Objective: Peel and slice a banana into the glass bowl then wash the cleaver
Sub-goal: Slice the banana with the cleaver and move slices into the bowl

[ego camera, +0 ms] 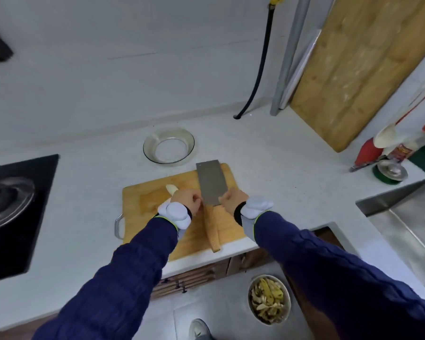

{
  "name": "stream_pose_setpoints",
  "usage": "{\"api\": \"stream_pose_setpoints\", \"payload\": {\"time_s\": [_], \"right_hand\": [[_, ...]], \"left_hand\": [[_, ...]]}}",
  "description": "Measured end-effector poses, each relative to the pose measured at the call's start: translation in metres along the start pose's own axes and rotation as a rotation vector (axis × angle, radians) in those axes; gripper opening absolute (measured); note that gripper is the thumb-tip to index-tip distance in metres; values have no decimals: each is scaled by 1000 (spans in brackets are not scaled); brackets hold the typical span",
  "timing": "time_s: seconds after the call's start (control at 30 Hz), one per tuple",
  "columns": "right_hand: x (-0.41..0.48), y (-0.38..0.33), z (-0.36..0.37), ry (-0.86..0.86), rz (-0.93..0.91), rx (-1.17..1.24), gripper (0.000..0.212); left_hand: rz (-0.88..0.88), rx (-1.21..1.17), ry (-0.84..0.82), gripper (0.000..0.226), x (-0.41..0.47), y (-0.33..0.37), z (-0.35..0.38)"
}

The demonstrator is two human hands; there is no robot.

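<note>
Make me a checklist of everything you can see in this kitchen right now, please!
Surface: pale countertop, wooden cutting board lying on it.
Job's things: peeled banana on the board; cleaver blade over the board; glass bowl behind the board, no slices in it.
Clutter: strip of banana peel on the board; bottles and a scrubber by the sink.
Hands: left hand on the banana; right hand gripping the cleaver.
Cables: black hose running down the wall.
Surroundings: gas stove at left, sink at right, large wooden board leaning on the wall, bin of peels on the floor.
</note>
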State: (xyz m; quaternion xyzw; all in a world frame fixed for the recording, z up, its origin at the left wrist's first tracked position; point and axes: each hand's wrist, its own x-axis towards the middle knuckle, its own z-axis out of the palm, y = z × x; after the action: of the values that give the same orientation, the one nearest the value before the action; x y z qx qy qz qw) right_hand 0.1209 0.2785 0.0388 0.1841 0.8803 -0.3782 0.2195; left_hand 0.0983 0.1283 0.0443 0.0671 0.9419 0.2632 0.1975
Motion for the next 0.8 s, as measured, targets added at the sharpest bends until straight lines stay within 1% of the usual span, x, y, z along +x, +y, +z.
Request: {"api": "stream_pose_setpoints", "payload": {"time_s": [0.07,0.13,0.17,0.2,0.27,0.3,0.37,0.43,0.5,0.57,0.63,0.67,0.73,0.8], "right_hand": [[8,-11,16,-58,7,-186,41],[14,-11,24,-121,25,-297,35],[18,-16,29,-144,25,-328,28],[22,-18,33,-131,25,-317,25],[20,-20,35,-90,44,-314,36],[24,-21,37,-112,47,-383,34],[28,-21,37,-191,124,-519,21],[29,-24,38,-119,181,-509,28],[27,-27,38,-95,164,-539,37],[29,-28,42,-77,163,-514,36],[35,-26,48,-55,180,-450,29],[35,-25,48,-51,181,-418,32],[37,-26,47,-72,153,-408,44],[40,-26,45,-84,113,-421,48]], "left_hand": [[-42,-34,7,24,6,-24,-12],[-73,-19,5,25,8,-41,-17],[-95,1,8,25,10,-52,-22],[-112,15,20,24,12,-61,-26],[-144,44,30,24,14,-72,-29],[-163,65,25,24,17,-78,-33],[-169,100,25,24,22,-83,-37],[-120,142,62,29,29,-87,-42],[-44,218,91,37,34,-86,-43],[41,249,82,46,40,-83,-43],[156,304,21,55,48,-80,-44],[206,349,-14,59,51,-79,-45],[279,432,-89,62,63,-79,-44],[329,528,-143,56,65,-74,-47]]}}
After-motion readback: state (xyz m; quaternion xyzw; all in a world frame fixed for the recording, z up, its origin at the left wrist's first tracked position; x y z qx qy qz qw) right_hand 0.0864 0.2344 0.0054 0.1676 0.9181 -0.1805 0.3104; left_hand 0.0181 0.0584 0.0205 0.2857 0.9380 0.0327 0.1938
